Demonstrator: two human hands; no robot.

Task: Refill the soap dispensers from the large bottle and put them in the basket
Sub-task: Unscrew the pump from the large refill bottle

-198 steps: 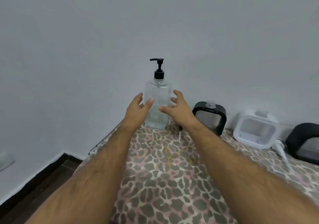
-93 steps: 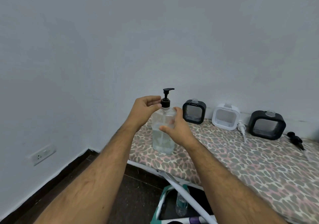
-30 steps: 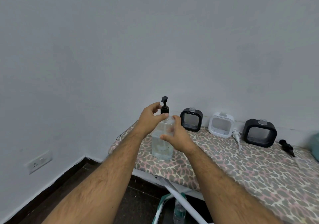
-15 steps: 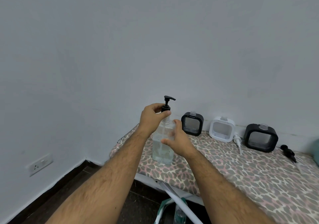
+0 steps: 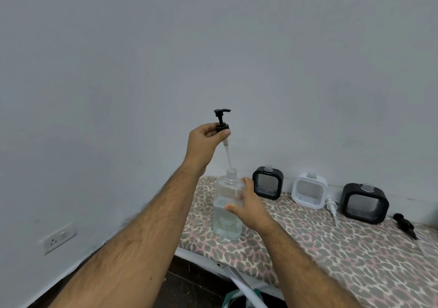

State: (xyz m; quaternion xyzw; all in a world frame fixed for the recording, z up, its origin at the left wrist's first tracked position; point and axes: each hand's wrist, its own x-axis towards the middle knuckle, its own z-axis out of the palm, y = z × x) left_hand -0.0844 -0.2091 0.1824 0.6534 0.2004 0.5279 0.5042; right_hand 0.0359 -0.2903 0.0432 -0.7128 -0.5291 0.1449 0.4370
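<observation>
Item: large bottle, clear, partly filled with pale liquid, upright at the left end of a leopard-print surface, near its front edge. Right hand: fingers wrapped around the bottle's right side, steadying it on the surface. Left hand: fingertips pinched shut on the collar of the black pump head, raised at 12 o'clock from the bottle's open neck; the clear dip tube hangs at a slant with its lower end at or just inside the neck. Soap dispensers, in a row against the wall at 2 to 3 o'clock from the bottle: black dispenser, white dispenser, second black dispenser, all uncapped. Loose parts: white pump lying between the white and second black dispensers; black pump at 3 o'clock of the second black one. Basket: possibly the green rim below the surface at 6 o'clock; cannot confirm. Risks, as judged: the wet tube may drip soap onto the fabric once clear of the neck; the tube tip could catch the rim and tip the bottle if the right hand loosens; the bottle stands near the edge, so a slip could send it to the floor; the dispenser openings are narrow, so pouring may spill.
</observation>
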